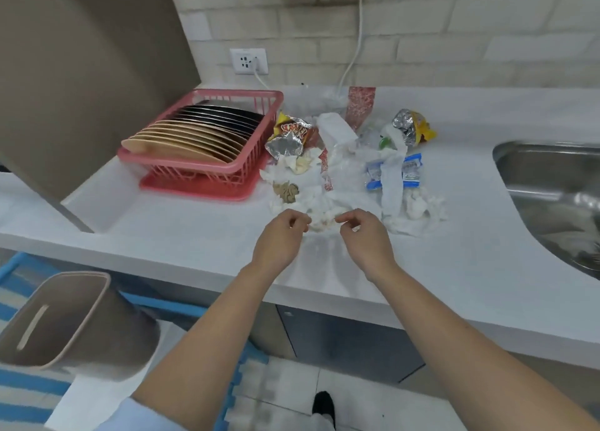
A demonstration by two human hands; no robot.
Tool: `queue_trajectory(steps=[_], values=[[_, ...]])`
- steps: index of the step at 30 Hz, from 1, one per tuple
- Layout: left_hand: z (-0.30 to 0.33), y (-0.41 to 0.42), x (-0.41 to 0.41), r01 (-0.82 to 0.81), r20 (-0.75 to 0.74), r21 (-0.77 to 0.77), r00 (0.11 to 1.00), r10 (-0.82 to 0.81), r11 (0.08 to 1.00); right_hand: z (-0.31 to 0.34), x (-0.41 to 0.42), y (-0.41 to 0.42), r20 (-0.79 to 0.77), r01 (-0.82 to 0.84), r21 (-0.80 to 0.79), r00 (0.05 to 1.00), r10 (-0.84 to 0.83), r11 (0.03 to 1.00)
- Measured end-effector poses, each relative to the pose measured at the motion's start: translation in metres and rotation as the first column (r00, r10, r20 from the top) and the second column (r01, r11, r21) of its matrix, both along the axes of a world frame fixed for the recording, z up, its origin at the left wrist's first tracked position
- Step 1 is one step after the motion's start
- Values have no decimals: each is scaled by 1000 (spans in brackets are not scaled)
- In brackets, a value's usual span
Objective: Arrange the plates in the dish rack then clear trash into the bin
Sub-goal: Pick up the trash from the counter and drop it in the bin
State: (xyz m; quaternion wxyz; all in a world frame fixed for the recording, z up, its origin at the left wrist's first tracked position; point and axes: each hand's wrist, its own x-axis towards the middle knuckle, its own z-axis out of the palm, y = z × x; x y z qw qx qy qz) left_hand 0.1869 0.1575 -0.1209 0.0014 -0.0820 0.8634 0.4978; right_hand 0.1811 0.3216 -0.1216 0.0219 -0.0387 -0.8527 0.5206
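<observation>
Hovering loosely curled, both hands (321,232) reach the trash pile's (344,170) near edge.

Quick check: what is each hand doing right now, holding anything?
Left hand: fingers curled at the near edge of a crumpled tissue; grip cannot be told.
Right hand: same, curled at the tissue; cannot be told.

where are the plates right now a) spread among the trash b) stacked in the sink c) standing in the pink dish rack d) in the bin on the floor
c: the plates, tan in front and dark behind, stand on edge in a row inside the pink dish rack, left of the trash pile on the counter.
</observation>
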Motion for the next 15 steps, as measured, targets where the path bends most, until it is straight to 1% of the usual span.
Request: queue_trajectory(steps=[2,4,7,8,9,11,13,15], values=[[1,9,-15,31,-32,-41,999,-33,999,2,-11,10,-26,47,44,999,-46,998],[2,18,-33,56,-63,-78,996,-61,995,2,-23,20,-31,81,121,996,-78,989],[3,30,-64,99,-84,-162,990,-114,982,-1,-42,33,15,70,313,997,-79,947],[3,33,-74,115,-87,-219,987,-137,969,-2,-49,37,32,50,386,997,-68,921],[1,36,-84,136,-86,-305,982,-170,943,-3,-56,40,49,31,449,997,-60,893],[-2,41,-98,172,-49,-497,973,-226,851,-5,-64,43,80,-11,543,996,-39,839],[-8,46,-108,177,27,-641,978,-209,747,-9,-72,42,83,-38,614,996,-17,789],[-13,49,-113,167,81,-728,984,-159,665,-9,-75,40,83,-43,646,996,-14,762]])
